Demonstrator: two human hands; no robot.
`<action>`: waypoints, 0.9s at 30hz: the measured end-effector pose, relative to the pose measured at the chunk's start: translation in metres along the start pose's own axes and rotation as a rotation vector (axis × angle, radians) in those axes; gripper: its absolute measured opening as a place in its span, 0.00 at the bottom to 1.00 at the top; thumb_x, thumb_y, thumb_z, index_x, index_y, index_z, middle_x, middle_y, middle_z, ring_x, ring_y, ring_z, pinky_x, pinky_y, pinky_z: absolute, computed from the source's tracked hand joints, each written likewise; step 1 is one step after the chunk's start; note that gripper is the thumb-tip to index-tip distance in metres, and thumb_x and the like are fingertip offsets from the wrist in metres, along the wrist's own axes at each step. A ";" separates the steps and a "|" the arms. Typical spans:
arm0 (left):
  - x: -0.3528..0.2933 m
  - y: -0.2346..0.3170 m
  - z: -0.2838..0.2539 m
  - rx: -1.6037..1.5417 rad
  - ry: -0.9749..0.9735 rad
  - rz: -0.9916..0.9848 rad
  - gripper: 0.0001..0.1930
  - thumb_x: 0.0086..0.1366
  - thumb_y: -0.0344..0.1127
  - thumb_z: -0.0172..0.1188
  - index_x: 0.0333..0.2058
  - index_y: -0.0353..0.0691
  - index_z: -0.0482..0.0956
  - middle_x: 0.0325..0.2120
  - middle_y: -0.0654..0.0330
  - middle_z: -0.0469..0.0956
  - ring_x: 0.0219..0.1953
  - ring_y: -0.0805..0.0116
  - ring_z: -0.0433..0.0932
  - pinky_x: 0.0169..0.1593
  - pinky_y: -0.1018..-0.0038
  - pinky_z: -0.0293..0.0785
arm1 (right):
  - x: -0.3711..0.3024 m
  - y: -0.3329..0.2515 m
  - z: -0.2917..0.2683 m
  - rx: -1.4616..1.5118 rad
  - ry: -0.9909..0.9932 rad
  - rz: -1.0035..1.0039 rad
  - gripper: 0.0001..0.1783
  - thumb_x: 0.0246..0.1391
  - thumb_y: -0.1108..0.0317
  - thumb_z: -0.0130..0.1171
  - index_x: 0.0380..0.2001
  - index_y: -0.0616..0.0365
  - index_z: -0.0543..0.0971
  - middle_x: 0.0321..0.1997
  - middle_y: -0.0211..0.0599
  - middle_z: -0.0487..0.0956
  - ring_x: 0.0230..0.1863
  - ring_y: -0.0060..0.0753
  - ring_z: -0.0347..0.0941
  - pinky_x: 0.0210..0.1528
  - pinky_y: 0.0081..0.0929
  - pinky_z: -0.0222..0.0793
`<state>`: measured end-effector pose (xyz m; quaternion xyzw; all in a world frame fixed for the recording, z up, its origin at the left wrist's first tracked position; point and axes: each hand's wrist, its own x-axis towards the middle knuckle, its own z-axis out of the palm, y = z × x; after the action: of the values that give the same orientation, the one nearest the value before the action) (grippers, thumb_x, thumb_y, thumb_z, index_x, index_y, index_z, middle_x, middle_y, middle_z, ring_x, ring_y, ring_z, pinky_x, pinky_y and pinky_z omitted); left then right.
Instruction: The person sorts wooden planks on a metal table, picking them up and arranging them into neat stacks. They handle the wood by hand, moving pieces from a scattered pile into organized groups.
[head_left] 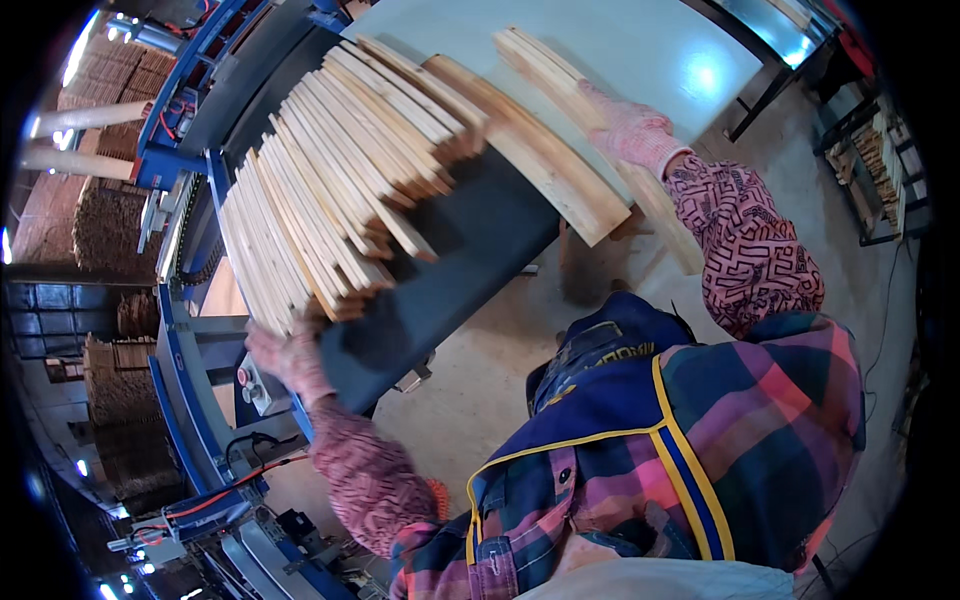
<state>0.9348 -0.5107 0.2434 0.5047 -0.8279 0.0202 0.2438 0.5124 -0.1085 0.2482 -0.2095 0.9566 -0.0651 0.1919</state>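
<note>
My right hand (pixel 636 132), in a pale pink glove, is closed over a few long wooden slats (pixel 543 68) at the edge of the pale tabletop. Their near ends jut out past that edge. Beside them a wider board with a brown, bark-like edge (pixel 540 165) lies slanted from the dark belt toward me. Across the belt, a row of several light wooden slats (pixel 330 150) lies side by side with uneven ends. Gloved too, my left hand (pixel 290 358) touches the near ends of the leftmost slats; its fingers are blurred and partly hidden against the wood.
The dark conveyor belt (pixel 440 290) runs under the slats, with a blue machine frame (pixel 190 390) along its left. A control box with buttons (pixel 262 388) sits by my left hand. The pale tabletop (pixel 640 50) adjoins the far right. Wood stacks (pixel 120 430) stand left; a rack (pixel 870 170) right.
</note>
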 end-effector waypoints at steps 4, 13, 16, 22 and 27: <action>-0.101 0.134 0.003 -0.349 -0.180 0.557 0.49 0.51 0.47 0.75 0.69 0.41 0.61 0.66 0.45 0.62 0.70 0.43 0.58 0.71 0.56 0.57 | -0.005 -0.029 0.000 -0.001 -0.042 -0.029 0.48 0.58 0.50 0.55 0.77 0.33 0.44 0.63 0.48 0.75 0.62 0.52 0.73 0.62 0.45 0.70; -0.190 0.201 0.045 -0.140 -0.560 0.461 0.47 0.58 0.35 0.62 0.73 0.59 0.47 0.66 0.47 0.64 0.57 0.46 0.76 0.51 0.55 0.79 | -0.029 -0.099 -0.011 0.005 -0.070 -0.133 0.47 0.59 0.47 0.56 0.76 0.33 0.46 0.62 0.52 0.75 0.61 0.52 0.75 0.59 0.51 0.72; -0.161 0.211 0.023 -0.082 -0.747 0.449 0.43 0.61 0.29 0.53 0.73 0.60 0.47 0.64 0.51 0.67 0.48 0.46 0.82 0.45 0.53 0.81 | -0.025 -0.124 -0.013 0.043 -0.002 -0.196 0.48 0.58 0.43 0.57 0.76 0.33 0.47 0.68 0.55 0.68 0.65 0.57 0.70 0.64 0.51 0.68; -0.149 0.269 -0.016 0.118 -0.916 0.612 0.32 0.66 0.33 0.48 0.69 0.50 0.57 0.47 0.50 0.79 0.45 0.50 0.83 0.42 0.54 0.81 | -0.051 -0.196 0.004 -0.237 0.142 -0.503 0.45 0.51 0.46 0.63 0.70 0.40 0.60 0.75 0.56 0.55 0.72 0.60 0.59 0.70 0.50 0.60; -0.184 0.229 -0.080 -0.017 -1.303 0.726 0.26 0.67 0.33 0.51 0.64 0.53 0.70 0.39 0.56 0.83 0.40 0.57 0.85 0.39 0.60 0.81 | 0.020 -0.145 -0.008 -0.252 0.157 -0.622 0.51 0.48 0.50 0.64 0.75 0.36 0.54 0.71 0.53 0.60 0.67 0.59 0.65 0.69 0.45 0.64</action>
<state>0.8405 -0.2241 0.2848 0.1075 -0.9195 -0.2102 -0.3143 0.5468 -0.2481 0.2781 -0.5073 0.8594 -0.0179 0.0612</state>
